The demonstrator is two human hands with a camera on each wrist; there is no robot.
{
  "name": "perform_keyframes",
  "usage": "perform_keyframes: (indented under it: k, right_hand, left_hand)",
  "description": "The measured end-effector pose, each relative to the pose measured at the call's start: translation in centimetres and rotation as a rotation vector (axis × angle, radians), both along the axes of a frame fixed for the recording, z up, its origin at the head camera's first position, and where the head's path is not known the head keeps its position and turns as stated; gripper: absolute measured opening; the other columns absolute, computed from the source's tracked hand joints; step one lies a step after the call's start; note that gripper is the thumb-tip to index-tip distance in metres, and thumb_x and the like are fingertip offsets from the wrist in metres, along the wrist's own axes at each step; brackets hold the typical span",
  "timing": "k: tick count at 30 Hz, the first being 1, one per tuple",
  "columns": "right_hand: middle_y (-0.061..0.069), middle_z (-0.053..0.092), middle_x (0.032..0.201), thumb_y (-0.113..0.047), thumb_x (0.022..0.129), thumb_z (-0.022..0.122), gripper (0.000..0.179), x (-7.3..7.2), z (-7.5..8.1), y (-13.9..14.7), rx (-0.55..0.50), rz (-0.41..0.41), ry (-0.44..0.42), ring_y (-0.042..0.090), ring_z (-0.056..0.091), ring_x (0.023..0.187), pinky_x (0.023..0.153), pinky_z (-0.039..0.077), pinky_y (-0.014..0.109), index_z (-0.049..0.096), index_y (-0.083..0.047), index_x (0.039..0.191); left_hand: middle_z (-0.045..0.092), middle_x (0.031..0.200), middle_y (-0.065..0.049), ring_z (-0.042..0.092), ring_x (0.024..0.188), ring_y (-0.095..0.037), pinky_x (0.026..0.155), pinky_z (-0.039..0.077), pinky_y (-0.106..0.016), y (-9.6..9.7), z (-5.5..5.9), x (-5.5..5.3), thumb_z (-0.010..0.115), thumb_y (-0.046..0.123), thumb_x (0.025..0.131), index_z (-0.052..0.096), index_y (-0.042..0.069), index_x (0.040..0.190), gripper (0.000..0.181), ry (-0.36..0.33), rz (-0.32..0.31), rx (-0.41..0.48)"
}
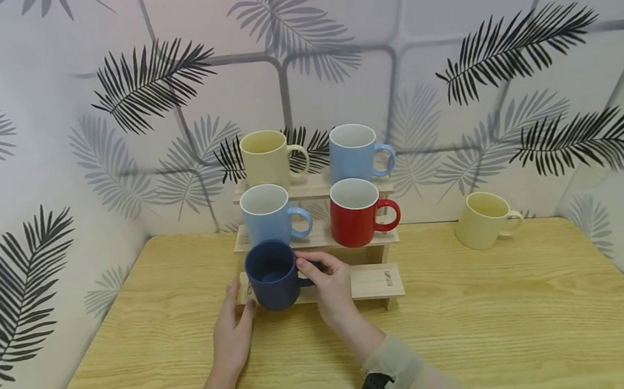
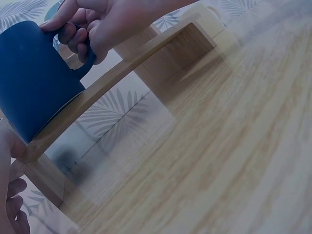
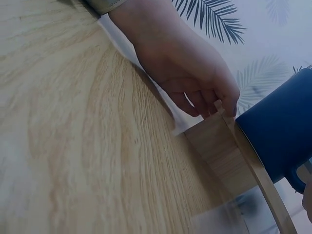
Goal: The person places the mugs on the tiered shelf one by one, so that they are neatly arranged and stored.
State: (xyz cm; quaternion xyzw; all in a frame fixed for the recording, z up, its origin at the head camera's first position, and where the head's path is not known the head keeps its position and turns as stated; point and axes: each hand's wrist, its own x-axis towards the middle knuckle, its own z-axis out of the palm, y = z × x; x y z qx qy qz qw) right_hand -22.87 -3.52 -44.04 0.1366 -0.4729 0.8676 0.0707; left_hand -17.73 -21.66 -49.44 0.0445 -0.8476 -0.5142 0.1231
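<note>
A dark blue mug (image 1: 272,282) stands on the left part of the lowest step of a tiered wooden rack (image 1: 371,281), its handle pointing right. My right hand (image 1: 334,285) grips that handle between thumb and fingers. My left hand (image 1: 232,335) holds the left end of the same step, with the thumb near the front edge; the right wrist view shows this left hand (image 3: 183,63) with its fingers curled by the board's end. In the left wrist view the dark blue mug (image 2: 36,73) has its base on or just over the board.
On the middle step are a light blue mug (image 1: 266,225) and a red mug (image 1: 355,215). A yellow mug (image 1: 264,161) and another light blue mug (image 1: 350,155) occupy the top step. A second yellow mug (image 1: 483,221) stands on the wooden table (image 1: 506,326), right of the rack.
</note>
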Motion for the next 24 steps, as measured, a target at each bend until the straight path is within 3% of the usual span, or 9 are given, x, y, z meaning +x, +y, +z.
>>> perform_keyframes:
  k: [10, 15, 21, 24]
  right_hand:
    - [0.005, 0.067, 0.096, -0.006, 0.088, 0.069, 0.027, -0.1, 0.3, 1.1, 0.263, 0.041, -0.018, 0.017, 0.059, 0.09, 0.08, 0.049, 0.024, 0.063, 0.011, 0.108]
    - [0.005, 0.067, 0.099, -0.005, 0.09, 0.066, 0.025, -0.2, 0.6, 1.7, 0.378, 0.072, -0.013, 0.015, 0.058, 0.093, 0.083, 0.049, 0.025, 0.062, 0.008, 0.111]
    - [0.019, 0.062, 0.114, -0.001, 0.091, 0.062, 0.026, 1.3, 3.4, 2.8, 0.552, 0.117, 0.012, 0.017, 0.056, 0.099, 0.085, 0.047, 0.021, 0.06, 0.009, 0.115]
    - [0.02, 0.059, 0.119, -0.003, 0.091, 0.063, 0.03, 1.8, 4.2, 3.3, 0.641, 0.137, 0.009, 0.023, 0.057, 0.102, 0.087, 0.048, 0.026, 0.059, 0.007, 0.119]
  left_hand:
    - [0.02, 0.156, -0.015, 0.017, 0.143, -0.03, 0.114, 0.017, -0.05, 0.2, 0.1, 0.1, 0.044, 0.032, 0.102, 0.023, 0.012, 0.153, 0.058, -0.021, 0.002, 0.005]
    - [0.021, 0.156, -0.016, 0.019, 0.142, -0.032, 0.113, 0.018, -0.05, 0.1, -0.1, 0.0, 0.044, 0.032, 0.102, 0.024, 0.011, 0.152, 0.058, -0.005, 0.003, 0.008]
    - [0.022, 0.155, -0.016, 0.019, 0.142, -0.032, 0.113, 0.019, -0.049, 0.1, -0.1, 0.0, 0.045, 0.031, 0.102, 0.025, 0.012, 0.152, 0.057, 0.002, 0.005, 0.008]
    - [0.021, 0.155, -0.016, 0.019, 0.142, -0.032, 0.113, 0.019, -0.05, 0.1, 0.1, 0.0, 0.045, 0.032, 0.102, 0.025, 0.012, 0.152, 0.057, -0.002, 0.005, 0.011]
